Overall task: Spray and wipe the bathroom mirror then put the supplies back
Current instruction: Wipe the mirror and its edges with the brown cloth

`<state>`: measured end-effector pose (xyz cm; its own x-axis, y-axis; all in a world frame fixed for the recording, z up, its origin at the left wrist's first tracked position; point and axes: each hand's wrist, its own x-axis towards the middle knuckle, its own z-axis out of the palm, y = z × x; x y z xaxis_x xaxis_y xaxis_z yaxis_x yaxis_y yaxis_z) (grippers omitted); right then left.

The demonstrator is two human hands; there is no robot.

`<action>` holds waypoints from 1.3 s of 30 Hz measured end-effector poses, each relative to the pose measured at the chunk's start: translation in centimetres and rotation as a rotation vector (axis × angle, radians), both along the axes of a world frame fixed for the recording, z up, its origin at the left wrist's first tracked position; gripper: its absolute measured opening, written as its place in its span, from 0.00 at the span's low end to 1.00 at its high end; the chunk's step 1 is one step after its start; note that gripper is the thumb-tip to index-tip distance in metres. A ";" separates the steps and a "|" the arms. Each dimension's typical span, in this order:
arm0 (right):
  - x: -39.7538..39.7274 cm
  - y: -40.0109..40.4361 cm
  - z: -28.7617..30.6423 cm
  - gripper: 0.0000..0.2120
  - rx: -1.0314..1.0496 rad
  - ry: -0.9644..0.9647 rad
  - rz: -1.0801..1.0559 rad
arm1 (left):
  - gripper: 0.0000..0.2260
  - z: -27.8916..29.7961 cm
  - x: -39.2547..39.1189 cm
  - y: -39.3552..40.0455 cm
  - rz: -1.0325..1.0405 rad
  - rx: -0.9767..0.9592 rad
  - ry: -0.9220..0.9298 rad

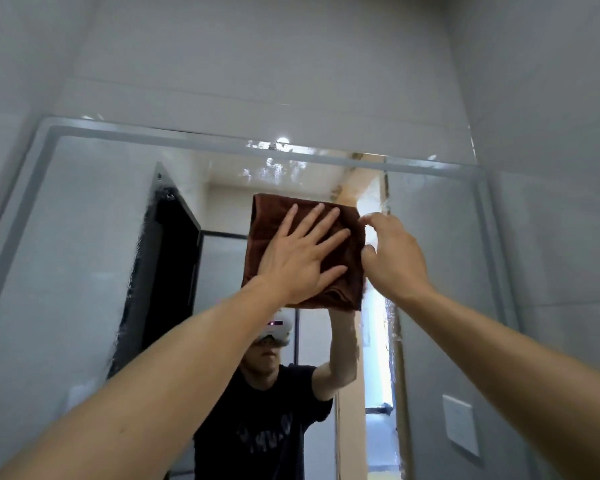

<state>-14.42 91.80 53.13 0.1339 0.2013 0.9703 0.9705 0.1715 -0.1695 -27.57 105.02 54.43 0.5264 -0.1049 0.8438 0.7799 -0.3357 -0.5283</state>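
Mirror [84, 237] wall-mounted, frosted border, spray droplets near top edge. Folded brown cloth [340, 292] flat against glass, upper centre. Left hand [302, 251] spread flat on cloth, fingers straight, pressing. Right hand [392, 254] at cloth's right edge, fingers curled; appears to pinch edge, contact unclear. Hands close together, not touching.

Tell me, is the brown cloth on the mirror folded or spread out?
Folded. The cloth forms a compact square under the left hand, with layered edges along its bottom.
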 end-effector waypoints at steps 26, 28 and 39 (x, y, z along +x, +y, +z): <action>5.3 -2.7 2.3 0.26 0.025 -0.174 -0.116 | 0.32 10.4 3.0 -1.2 0.042 -0.001 -0.033; 5.9 -3.0 2.0 0.25 0.015 -0.175 -0.138 | 0.31 11.3 4.4 -1.5 0.042 -0.082 -0.210; 8.7 -3.4 0.4 0.25 -0.025 -0.129 -0.180 | 0.32 -1.0 8.5 -2.4 0.019 0.117 0.313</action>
